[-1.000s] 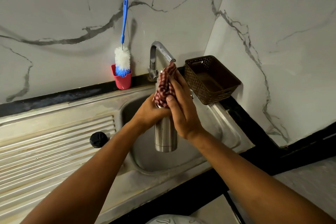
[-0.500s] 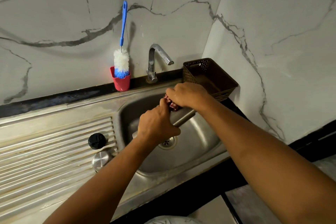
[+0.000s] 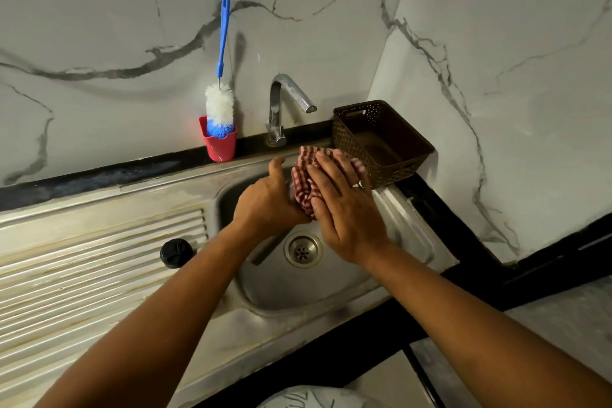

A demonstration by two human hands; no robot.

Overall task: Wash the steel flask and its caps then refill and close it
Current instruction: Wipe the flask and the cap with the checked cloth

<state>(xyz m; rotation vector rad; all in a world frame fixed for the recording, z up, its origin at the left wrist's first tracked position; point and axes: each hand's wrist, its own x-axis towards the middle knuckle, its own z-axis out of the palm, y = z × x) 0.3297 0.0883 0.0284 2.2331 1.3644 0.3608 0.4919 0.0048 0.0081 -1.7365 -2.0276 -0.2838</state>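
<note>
My left hand point(image 3: 268, 202) grips the steel flask point(image 3: 264, 250) over the sink basin. The flask is tilted, and only a sliver of its body shows below my left wrist. My right hand point(image 3: 344, 209) presses a red-and-white checked cloth point(image 3: 304, 175) against the flask's upper end, fingers spread over the cloth. A black cap point(image 3: 175, 253) lies on the ribbed drainboard point(image 3: 99, 275), left of the basin. No other cap shows; my left forearm covers part of the drainboard.
The tap point(image 3: 288, 96) stands behind the basin with no water running. A blue-handled bottle brush point(image 3: 220, 106) sits in a red cup point(image 3: 218, 146) to its left. A brown perforated basket point(image 3: 381, 139) stands at the sink's point(image 3: 331, 291) right back corner. The drain point(image 3: 303, 250) lies below my hands.
The flask went from upright under the tap to tilted low over the basin. My right hand turned from gripping the cloth on top to pressing it palm-down.
</note>
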